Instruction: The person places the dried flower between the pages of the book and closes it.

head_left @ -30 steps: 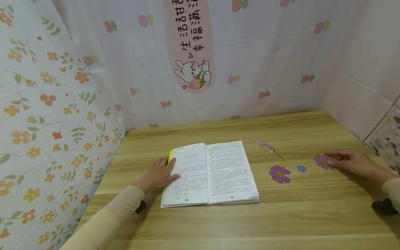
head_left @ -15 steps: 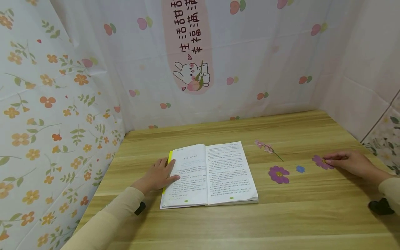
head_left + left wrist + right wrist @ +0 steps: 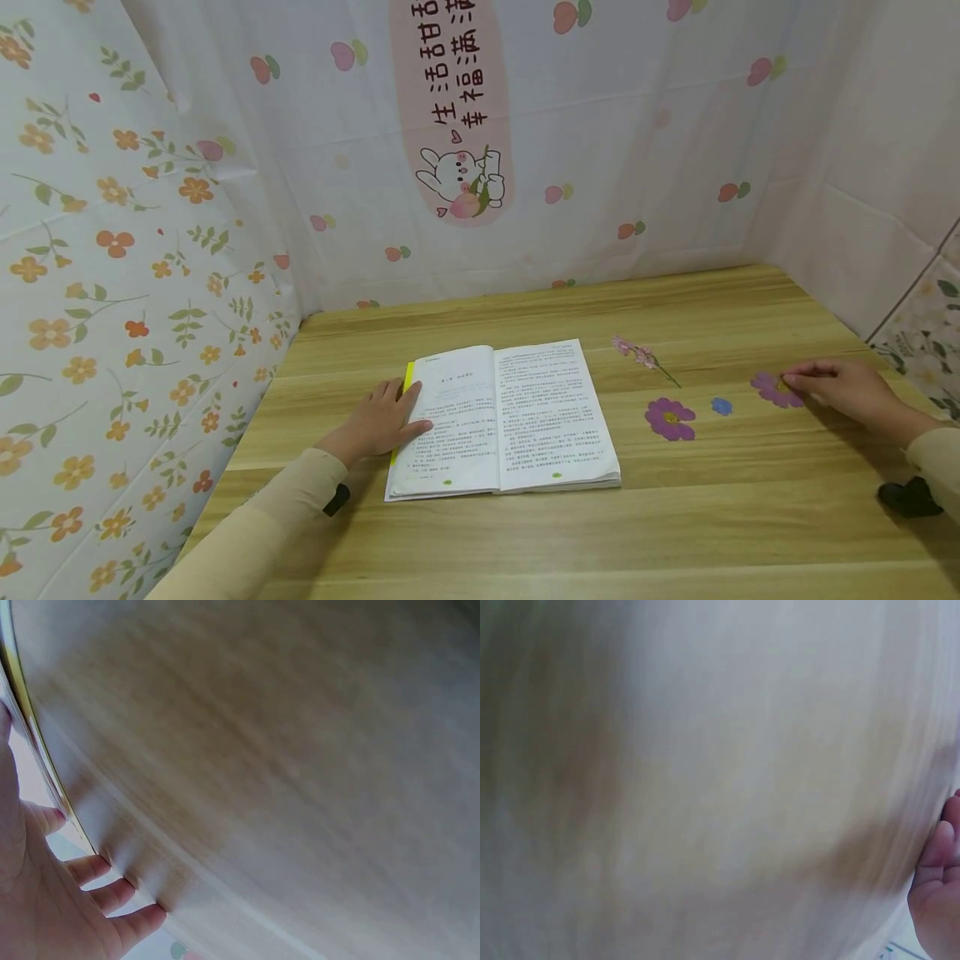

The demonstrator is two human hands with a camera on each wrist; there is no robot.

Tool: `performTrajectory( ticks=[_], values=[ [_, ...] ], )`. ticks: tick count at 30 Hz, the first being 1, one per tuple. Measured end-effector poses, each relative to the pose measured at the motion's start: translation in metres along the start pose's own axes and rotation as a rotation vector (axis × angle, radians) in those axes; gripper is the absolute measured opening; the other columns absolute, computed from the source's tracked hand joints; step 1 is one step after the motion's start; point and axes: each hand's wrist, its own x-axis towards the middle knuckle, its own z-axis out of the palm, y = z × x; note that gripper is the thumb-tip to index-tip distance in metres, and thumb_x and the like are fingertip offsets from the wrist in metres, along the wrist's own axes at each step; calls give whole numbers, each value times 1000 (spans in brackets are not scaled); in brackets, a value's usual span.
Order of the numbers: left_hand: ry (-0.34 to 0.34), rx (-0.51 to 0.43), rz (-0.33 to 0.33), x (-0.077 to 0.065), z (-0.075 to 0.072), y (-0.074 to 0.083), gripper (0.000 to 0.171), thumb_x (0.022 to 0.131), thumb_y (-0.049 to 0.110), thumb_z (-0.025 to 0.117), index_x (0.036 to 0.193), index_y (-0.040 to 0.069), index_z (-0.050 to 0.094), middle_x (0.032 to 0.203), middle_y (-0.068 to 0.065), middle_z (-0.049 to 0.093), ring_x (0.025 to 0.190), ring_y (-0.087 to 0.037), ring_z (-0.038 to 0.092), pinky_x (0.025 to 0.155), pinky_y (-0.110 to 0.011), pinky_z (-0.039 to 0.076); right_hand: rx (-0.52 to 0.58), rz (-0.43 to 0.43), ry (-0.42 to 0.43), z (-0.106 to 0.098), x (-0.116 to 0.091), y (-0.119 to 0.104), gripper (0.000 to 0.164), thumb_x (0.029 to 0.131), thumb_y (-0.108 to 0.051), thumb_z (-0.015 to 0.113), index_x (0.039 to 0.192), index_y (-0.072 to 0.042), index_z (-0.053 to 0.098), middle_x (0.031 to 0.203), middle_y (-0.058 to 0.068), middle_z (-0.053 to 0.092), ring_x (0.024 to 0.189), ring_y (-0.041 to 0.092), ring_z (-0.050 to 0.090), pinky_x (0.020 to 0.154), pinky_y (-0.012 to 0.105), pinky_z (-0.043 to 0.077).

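In the head view an open book lies on the wooden table, its printed pages facing up. My left hand rests on its left edge, thumb over the page and the other fingers spread along the yellow-edged side. The left wrist view shows that hand's extended fingers beside the book's edge. Farther right, my right hand pinches a purple pressed flower at its right part, thumb and forefinger close over the table. Its curled fingers appear at the border of the right wrist view.
Between the book and my right hand lie another purple pressed flower, a small blue flower and a pink flower sprig with a thin stem. Printed cloth hangs behind and beside the wooden table.
The right fingertips have shifted slightly over the purple flower, staying at its right part. The left hand and book keep their places; the head view has tilted a little.
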Motion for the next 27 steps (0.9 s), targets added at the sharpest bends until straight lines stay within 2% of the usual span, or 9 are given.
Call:
performTrajectory(
  ticks=[2,6,8,9,13,14,15,18,27],
  values=[
    [2,0,1,0,-1,0,80,96,60,45,151,4,31,143,-29,35,129,-44,37,100,-56,36,28,0,-3,-1,-1,-4,60,96,-48,57,121,6,61,110,18,66,86,-1,52,74,39,47],
    [-3,-2,0,0,-1,0,80,96,61,44,152,5,31,144,-29,35,129,-44,37,100,-56,36,133,-7,-43,-2,-2,-12,57,97,-43,57,123,8,57,98,-11,66,81,-10,54,68,21,48],
    [-5,-6,0,0,-1,0,80,96,61,44,152,5,30,144,-29,35,129,-44,37,100,-56,36,224,-1,-64,-3,-2,-16,53,98,-39,58,122,8,56,95,-19,64,81,-8,58,68,20,50],
    [-6,-7,-1,0,-1,0,80,96,61,44,152,5,30,144,-29,34,129,-44,37,100,-56,36,272,7,-78,-3,-1,-18,47,98,-38,58,120,4,57,94,-21,64,82,-6,60,69,20,50],
    [-4,-10,-2,0,0,0,80,96,60,44,152,4,30,144,-29,34,130,-45,36,100,-56,36,480,20,-98,0,2,-24,13,99,-28,59,105,-19,67,93,-22,65,83,-1,64,71,22,53],
    [-4,-11,-3,0,1,-1,80,96,60,44,152,4,30,145,-29,34,130,-45,36,100,-56,36,516,15,-101,1,2,-25,8,99,-25,59,101,-24,67,93,-21,66,83,0,65,71,22,53],
    [-2,-9,-3,0,1,-1,80,96,61,44,152,5,30,144,-29,34,130,-44,36,100,-56,36,568,11,-102,3,4,-27,11,99,-21,60,97,-28,68,93,-20,67,83,0,65,71,21,53],
    [3,-8,-2,0,2,-1,80,96,61,44,152,5,30,144,-29,34,130,-44,36,100,-56,36,649,-13,-102,7,6,-32,18,98,-15,60,93,-28,70,93,-17,68,84,0,66,71,20,52],
    [7,-9,-1,1,2,-1,80,96,61,45,152,5,31,144,-29,35,129,-44,37,100,-56,36,748,-54,-159,22,12,-64,15,98,-11,59,101,-20,70,99,-16,68,89,3,66,76,23,53]
  ],
)
